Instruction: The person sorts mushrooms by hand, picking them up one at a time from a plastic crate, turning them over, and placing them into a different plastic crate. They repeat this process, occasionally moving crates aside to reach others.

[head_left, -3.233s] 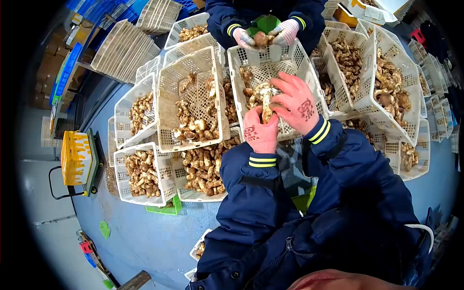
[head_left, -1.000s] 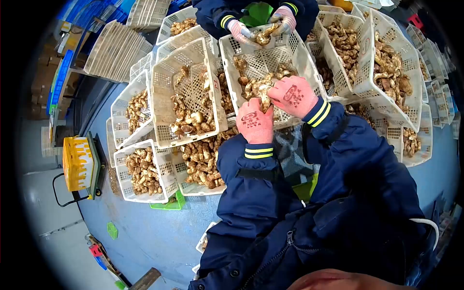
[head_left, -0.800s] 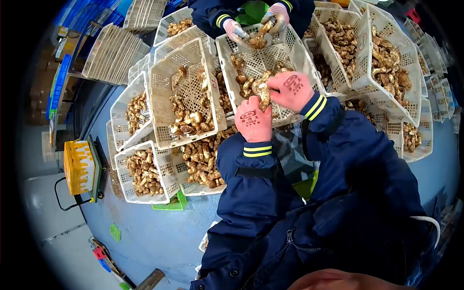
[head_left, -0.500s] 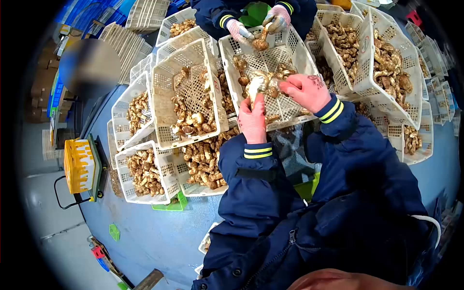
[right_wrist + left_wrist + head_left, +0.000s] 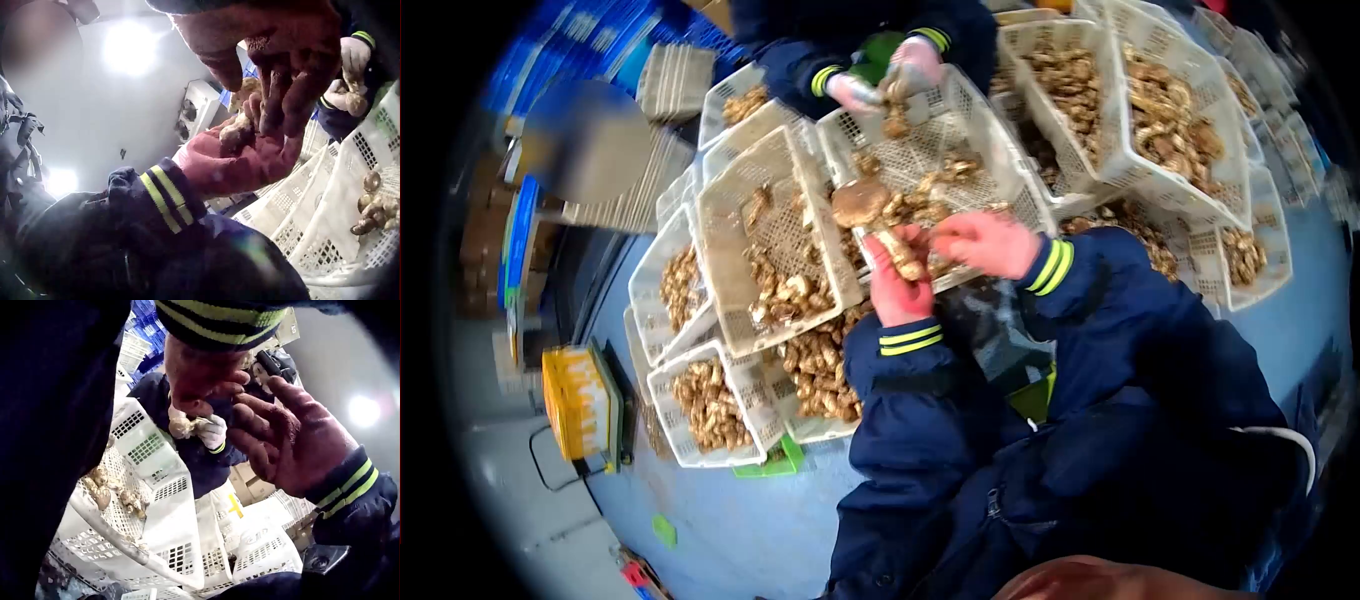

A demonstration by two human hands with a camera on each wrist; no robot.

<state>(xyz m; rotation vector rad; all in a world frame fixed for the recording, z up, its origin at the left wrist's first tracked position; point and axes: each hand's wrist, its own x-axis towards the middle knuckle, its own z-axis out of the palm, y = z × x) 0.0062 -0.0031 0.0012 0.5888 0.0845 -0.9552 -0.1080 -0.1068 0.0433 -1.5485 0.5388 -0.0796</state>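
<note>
Gripping a mushroom (image 5: 860, 204) by its stem, my left hand (image 5: 897, 292) has its fingers curled tight round it, the brown cap pointing up and away from me over the near edge of a tilted white basket (image 5: 1000, 155). My right hand (image 5: 988, 243) sits just beside it, fingers loosely apart and holding nothing, tips close to the stem.

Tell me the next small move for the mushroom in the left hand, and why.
Probably swing the mushroom over the tilted basket beside it and release. The left hand grips its stem with the cap raised above the rims, and the right hand lies relaxed, only fingertips near it.
</note>
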